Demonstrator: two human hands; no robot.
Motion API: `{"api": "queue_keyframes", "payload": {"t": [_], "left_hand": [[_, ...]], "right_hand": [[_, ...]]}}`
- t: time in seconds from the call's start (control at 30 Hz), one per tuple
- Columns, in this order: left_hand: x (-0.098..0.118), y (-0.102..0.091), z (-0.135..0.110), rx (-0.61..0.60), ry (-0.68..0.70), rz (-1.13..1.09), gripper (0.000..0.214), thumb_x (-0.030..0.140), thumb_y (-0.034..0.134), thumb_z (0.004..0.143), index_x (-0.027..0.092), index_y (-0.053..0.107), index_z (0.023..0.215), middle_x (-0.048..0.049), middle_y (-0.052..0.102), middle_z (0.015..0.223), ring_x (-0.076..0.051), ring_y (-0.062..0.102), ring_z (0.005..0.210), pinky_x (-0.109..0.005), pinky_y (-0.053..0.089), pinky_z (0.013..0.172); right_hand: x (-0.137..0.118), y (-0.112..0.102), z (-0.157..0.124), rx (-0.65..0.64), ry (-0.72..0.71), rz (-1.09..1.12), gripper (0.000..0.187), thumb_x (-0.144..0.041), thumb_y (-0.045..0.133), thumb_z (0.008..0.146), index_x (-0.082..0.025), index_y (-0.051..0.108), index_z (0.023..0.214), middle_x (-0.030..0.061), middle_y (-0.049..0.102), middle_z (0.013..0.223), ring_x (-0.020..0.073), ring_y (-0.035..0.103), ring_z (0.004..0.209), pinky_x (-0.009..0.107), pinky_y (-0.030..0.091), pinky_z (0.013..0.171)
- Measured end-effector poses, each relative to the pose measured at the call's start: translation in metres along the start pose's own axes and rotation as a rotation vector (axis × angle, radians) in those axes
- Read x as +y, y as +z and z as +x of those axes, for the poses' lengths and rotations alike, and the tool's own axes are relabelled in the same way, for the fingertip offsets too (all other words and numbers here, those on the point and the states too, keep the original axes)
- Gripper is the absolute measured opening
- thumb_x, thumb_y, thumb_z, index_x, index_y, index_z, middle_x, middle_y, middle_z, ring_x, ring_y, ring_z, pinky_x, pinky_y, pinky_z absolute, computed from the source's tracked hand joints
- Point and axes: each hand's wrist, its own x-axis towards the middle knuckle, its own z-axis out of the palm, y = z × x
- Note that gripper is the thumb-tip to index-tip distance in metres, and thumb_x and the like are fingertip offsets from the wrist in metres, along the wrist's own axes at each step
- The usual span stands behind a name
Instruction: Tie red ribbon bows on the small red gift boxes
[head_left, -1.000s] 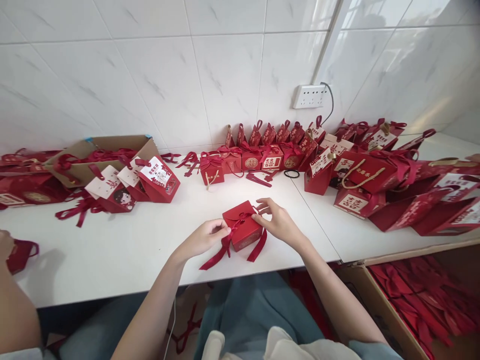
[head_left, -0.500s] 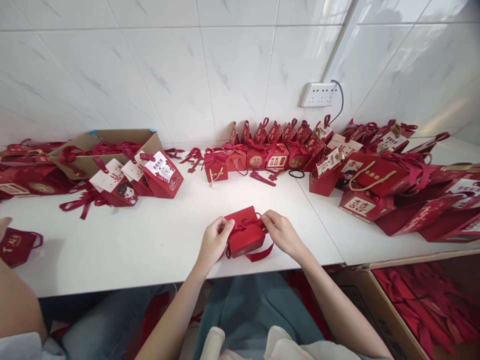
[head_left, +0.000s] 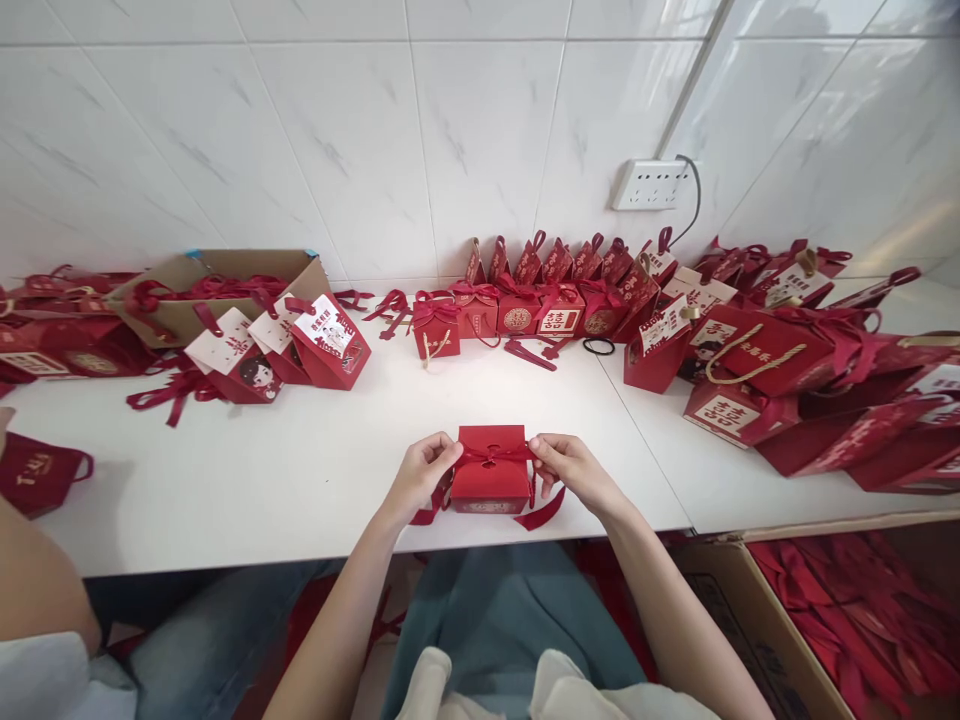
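A small red gift box (head_left: 489,484) sits on the white table in front of me, its front edge facing me. Across its top runs a dark red ribbon (head_left: 491,455), knotted or looped at the middle. My left hand (head_left: 426,468) pinches the ribbon at the box's left side between thumb and finger. At the right side my right hand (head_left: 568,466) pinches the ribbon the same way. Loose ribbon ends hang down on both sides and rest on the table.
Finished-looking red boxes (head_left: 517,315) stand along the wall. More red boxes (head_left: 757,360) are piled at right. An open carton (head_left: 225,265) holds ribbons at left; another carton (head_left: 720,590) is below right. A co-worker's arm (head_left: 37,590) and a red box (head_left: 41,475) are far left.
The gift box has turned to sit square to me. Both hands have shifted slightly, the ribbon now stretched straighter between them. The whole view has moved a little.
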Motion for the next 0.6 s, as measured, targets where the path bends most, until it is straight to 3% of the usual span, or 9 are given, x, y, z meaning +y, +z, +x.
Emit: {"api": "queue_keyframes", "payload": {"t": [0.17,0.33,0.43,0.53,0.6], "left_hand": [[0.005,-0.010,0.001,-0.164,0.004,0.082,0.039,0.046,0.065,0.072,0.016,0.043,0.059,0.0069,0.038,0.049,-0.004,0.032,0.043,-0.019,0.024,0.043],[-0.008,-0.008,0.005,-0.079,0.011,-0.029,0.045,0.048,0.064,0.070,0.019,0.032,0.058,0.0094,0.029,0.046,-0.003,0.026,0.039,-0.018,0.021,0.040],[-0.011,-0.006,0.006,-0.087,-0.009,-0.029,0.047,0.051,0.063,0.069,0.019,0.030,0.058,0.0105,0.026,0.044,-0.003,0.021,0.036,-0.018,0.017,0.038],[-0.004,-0.008,0.004,-0.127,-0.043,0.000,0.042,0.050,0.062,0.070,0.019,0.036,0.058,0.0096,0.031,0.042,-0.004,0.025,0.035,-0.018,0.018,0.037],[0.004,-0.010,0.003,-0.149,-0.046,0.027,0.038,0.047,0.062,0.071,0.018,0.041,0.059,0.0073,0.040,0.045,-0.005,0.035,0.039,-0.019,0.026,0.040]], "right_hand": [[-0.005,-0.006,-0.005,-0.083,0.045,-0.010,0.047,-0.062,0.060,0.071,-0.016,0.052,0.061,-0.0019,0.054,0.054,0.0106,0.055,0.046,0.022,0.046,0.045],[0.004,-0.011,-0.004,-0.088,0.041,-0.001,0.046,-0.058,0.062,0.071,-0.016,0.049,0.058,-0.0054,0.046,0.051,0.0099,0.055,0.043,0.020,0.042,0.043],[0.007,-0.016,-0.004,-0.108,0.072,-0.003,0.047,-0.058,0.062,0.071,-0.016,0.047,0.056,-0.0062,0.044,0.051,0.0105,0.057,0.042,0.020,0.039,0.043],[-0.001,-0.019,-0.007,-0.166,0.070,-0.022,0.045,-0.058,0.060,0.073,-0.016,0.051,0.060,-0.0029,0.052,0.057,0.0115,0.058,0.045,0.021,0.040,0.044],[-0.011,-0.019,-0.010,-0.221,-0.029,-0.049,0.041,-0.054,0.057,0.079,-0.016,0.056,0.064,0.0000,0.058,0.063,0.0128,0.060,0.053,0.024,0.045,0.053]]}}
